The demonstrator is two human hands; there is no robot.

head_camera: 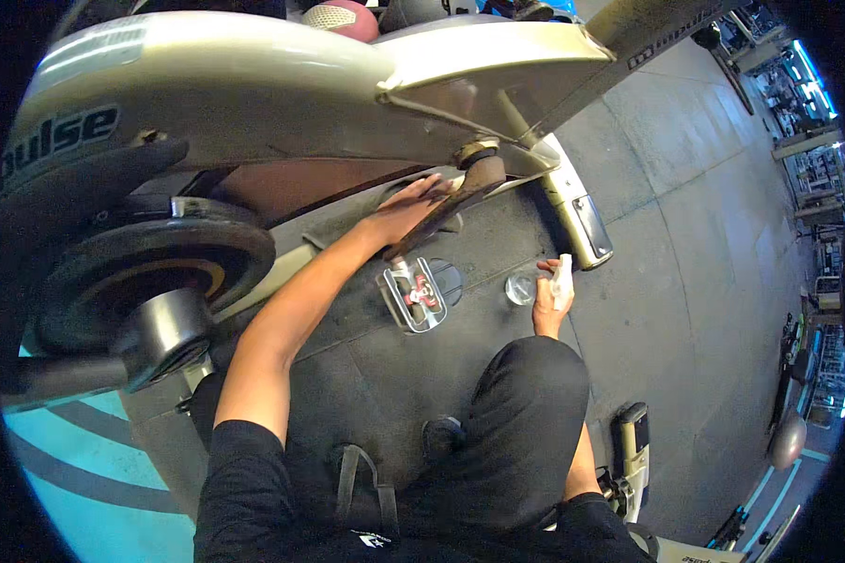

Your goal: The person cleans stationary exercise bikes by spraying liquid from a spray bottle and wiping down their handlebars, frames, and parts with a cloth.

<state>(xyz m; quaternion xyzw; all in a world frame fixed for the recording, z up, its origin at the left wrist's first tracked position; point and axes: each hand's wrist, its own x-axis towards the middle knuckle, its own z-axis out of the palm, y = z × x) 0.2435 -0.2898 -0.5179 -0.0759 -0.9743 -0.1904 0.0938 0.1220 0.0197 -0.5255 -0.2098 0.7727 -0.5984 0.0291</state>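
Observation:
An exercise bike's metal frame (282, 77) fills the upper left. My left hand (412, 207) reaches in behind the crank arm (451, 207), fingers extended on the lower frame; the crank hides part of it, and whether it holds a cloth cannot be told. Below the crank hangs a pedal (414, 295) with a cage and red parts. To the right, close to the bike's foot bar (577, 211), my right hand (553, 295) grips a clear spray bottle (521, 288) by its neck, beneath the white trigger head (563, 278).
Black rubber tiles (648, 281) cover the floor. The flywheel (148, 281) stands at left. My bent knee (535, 394) is below my right hand. Part of another machine (634, 450) stands at lower right, and an exercise ball (789, 443) lies farther right.

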